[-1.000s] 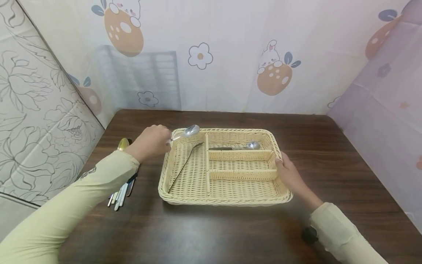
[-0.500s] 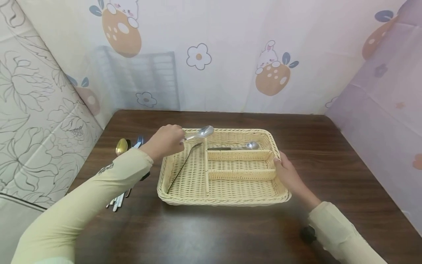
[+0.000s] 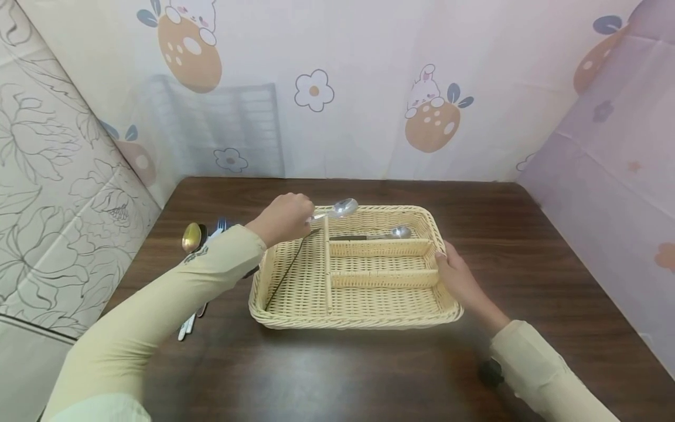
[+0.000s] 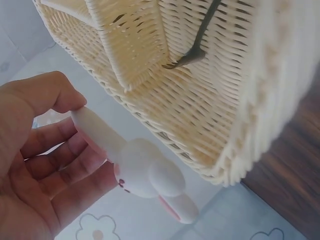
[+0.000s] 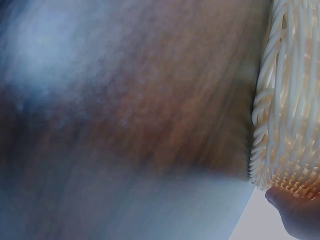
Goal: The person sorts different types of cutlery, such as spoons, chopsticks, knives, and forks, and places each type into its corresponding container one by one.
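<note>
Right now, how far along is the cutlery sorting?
Apparently done: a dark fork and a dark-handled spoon lie in separate basket compartments. In hand: the left hand holds a rabbit-handled spoon over the basket; the right hand grips its right end. Remaining: a gold spoon and other cutlery on the table.

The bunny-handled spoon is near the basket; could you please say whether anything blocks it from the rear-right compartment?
Nothing visible blocks the bunny-handled spoon from above; inside the rear-right compartment lies a dark-handled spoon.
</note>
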`<control>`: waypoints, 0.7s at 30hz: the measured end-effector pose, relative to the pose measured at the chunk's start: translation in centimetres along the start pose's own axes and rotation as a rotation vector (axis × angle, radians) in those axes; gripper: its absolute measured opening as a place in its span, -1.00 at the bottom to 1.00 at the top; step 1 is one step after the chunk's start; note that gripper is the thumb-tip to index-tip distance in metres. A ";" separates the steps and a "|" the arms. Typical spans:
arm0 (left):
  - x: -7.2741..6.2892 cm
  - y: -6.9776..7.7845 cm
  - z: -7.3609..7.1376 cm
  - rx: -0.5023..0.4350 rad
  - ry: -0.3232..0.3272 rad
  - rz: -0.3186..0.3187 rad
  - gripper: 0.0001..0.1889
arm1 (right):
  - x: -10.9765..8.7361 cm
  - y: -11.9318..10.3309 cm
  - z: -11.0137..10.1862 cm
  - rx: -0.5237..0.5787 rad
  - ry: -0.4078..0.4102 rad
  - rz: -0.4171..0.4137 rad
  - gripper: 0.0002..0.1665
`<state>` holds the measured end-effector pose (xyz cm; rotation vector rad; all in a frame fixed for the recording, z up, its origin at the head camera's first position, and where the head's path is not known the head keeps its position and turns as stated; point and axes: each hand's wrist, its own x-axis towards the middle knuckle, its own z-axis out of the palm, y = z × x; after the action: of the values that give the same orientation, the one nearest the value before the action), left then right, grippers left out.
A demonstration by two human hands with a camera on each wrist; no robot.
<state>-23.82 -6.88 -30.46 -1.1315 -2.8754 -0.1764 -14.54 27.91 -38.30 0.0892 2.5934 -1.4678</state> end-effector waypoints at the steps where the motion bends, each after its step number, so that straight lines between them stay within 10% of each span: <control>1: 0.2 0.1 0.0 -0.004 -0.003 0.000 -0.66 | 0.0 0.0 0.0 -0.002 -0.001 0.002 -0.31; 21: 4.9 3.5 0.3 0.010 -0.105 0.071 -0.83 | -0.3 0.0 -0.1 0.017 0.020 -0.031 -0.33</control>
<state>-25.08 -0.97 -30.05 -1.2759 -2.9165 -0.1033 -14.24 27.95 -38.17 0.0667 2.6098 -1.5067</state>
